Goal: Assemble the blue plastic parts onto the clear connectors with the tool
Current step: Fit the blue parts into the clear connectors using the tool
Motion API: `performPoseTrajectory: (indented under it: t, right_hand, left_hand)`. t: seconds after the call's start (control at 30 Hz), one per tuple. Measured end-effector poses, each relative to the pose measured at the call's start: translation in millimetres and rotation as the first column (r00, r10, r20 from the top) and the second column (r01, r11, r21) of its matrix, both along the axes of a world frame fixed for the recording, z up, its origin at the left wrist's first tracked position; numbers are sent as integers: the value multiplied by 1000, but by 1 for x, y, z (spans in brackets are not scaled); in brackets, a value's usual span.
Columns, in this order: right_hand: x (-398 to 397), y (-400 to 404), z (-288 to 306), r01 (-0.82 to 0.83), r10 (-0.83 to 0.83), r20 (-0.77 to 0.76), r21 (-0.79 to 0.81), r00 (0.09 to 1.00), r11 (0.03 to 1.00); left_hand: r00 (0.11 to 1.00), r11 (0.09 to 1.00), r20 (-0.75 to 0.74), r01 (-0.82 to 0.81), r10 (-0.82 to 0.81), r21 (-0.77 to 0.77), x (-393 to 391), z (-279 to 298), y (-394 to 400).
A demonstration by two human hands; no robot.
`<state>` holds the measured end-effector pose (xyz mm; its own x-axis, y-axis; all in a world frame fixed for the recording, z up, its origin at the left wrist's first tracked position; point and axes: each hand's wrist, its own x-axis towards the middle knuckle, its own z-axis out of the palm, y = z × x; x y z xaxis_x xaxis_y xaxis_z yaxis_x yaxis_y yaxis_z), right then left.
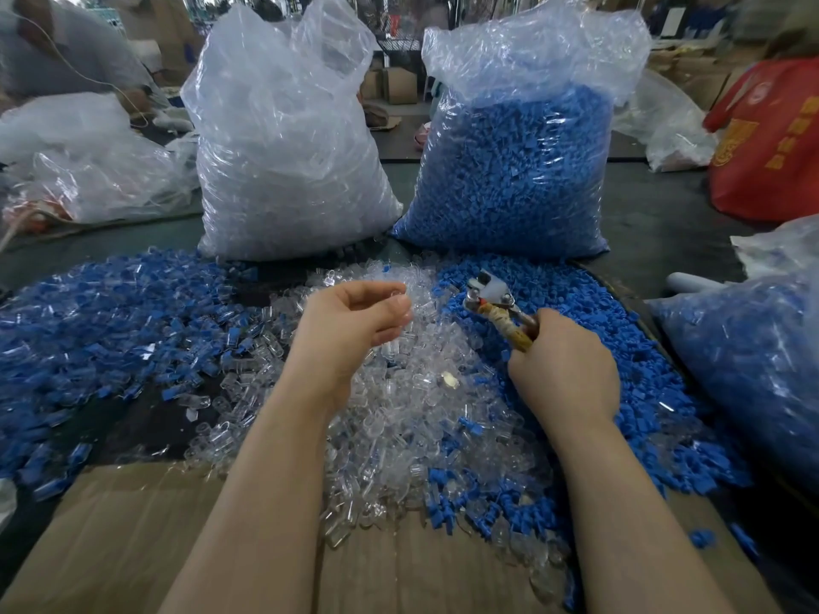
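A heap of clear connectors [425,409] lies in the middle of the table. Loose blue plastic parts [589,303] are piled to its right. On the left spreads a pile of joined blue-and-clear pieces [111,321]. My left hand [354,321] hovers above the clear heap, palm turned up, and pinches a single clear connector [396,298] at its fingertips. My right hand [563,365] grips the taped handles of a plier-like tool [496,303], whose white-tipped jaws point up and left over the blue parts.
Two tall plastic bags stand behind the heaps: one of clear connectors [288,139], one of blue parts [518,170]. Another bag of joined pieces [753,347] sits at the right edge. Cardboard [133,547] covers the near table. A red bag [771,139] is at far right.
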<state>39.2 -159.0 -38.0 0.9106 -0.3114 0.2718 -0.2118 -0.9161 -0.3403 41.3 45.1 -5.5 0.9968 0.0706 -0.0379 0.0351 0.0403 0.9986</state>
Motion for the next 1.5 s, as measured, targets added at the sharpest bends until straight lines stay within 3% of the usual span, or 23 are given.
performPoseTrajectory:
  t: [0.2,0.37,0.5,0.77,1.0,1.27,1.5]
  right_hand:
    - [7,-1,0,-79,65,60,281,996,957]
    - [5,4,6,-261,140,254,541,957,799]
    - [2,9,10,-363,182,333,634,925,683]
    - [-4,21,12,-489,295,394,621,870,612]
    - [-4,23,11,-481,308,376,576,874,661]
    - [-5,23,12,-497,314,392,578,864,647]
    - [-5,25,11,-472,291,383,570,877,672]
  left_hand:
    - [1000,1000,2,26,-26,14,-1,-1,-8]
    - [1000,998,-2,26,-26,53,-1,-1,-14]
    - [999,997,2,39,-39,74,-2,-1,-22]
    - [1000,999,23,-13,12,49,-4,0,-28]
    - [996,990,83,-28,17,135,-6,3,-28]
    - [990,955,137,-81,43,285,-8,4,-32]
    - [990,971,141,-59,27,230,-9,5,-34]
